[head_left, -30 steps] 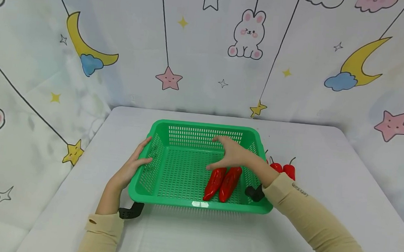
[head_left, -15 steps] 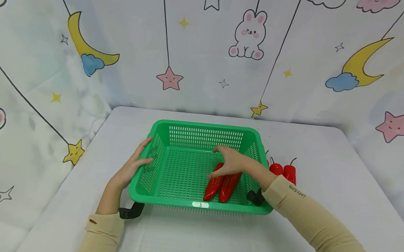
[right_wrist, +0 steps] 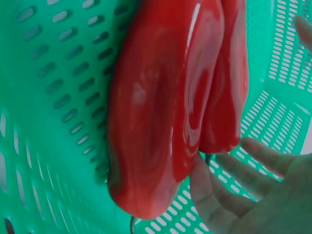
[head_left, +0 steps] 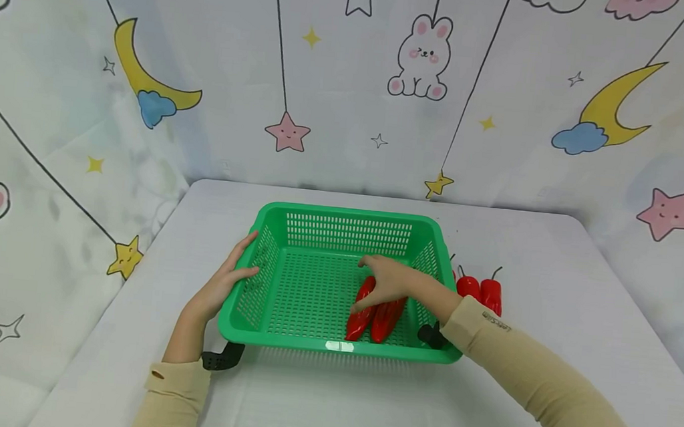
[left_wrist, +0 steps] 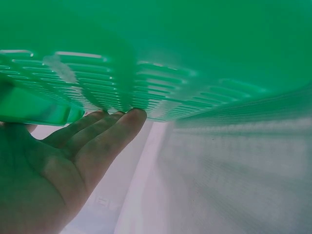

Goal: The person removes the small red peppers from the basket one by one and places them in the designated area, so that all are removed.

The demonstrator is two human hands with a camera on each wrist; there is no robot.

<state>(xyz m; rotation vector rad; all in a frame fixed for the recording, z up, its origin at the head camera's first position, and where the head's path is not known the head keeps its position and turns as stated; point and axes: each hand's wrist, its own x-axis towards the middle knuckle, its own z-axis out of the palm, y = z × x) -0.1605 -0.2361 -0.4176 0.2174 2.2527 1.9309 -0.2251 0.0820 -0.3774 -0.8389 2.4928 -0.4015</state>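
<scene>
In the head view, a green basket (head_left: 337,347) holds two red peppers, a left one (head_left: 357,325) and a right one (head_left: 386,323). My left hand (head_left: 215,292) holds its left side, thumb over the rim; the left wrist view shows the fingers (left_wrist: 105,146) extended against the outer wall. My right hand (head_left: 389,281) is over the peppers' upper ends, thumb and fingers spread and nothing gripped. From the right wrist view, fingertips (right_wrist: 200,170) reach the end of the nearer pepper (right_wrist: 151,112), beside the other pepper (right_wrist: 226,97); contact is unclear.
Several red peppers with dark stems, among them one (head_left: 491,295) at the right, lie outside the basket's right wall, partly hidden by it and my sleeve. The white table (head_left: 554,270) meets a patterned backdrop (head_left: 353,73). Black wrist devices (head_left: 223,357) are on both arms.
My right hand has lowered toward the two peppers in the basket, its thumb now over the left one. My left hand and the basket have stayed in place.
</scene>
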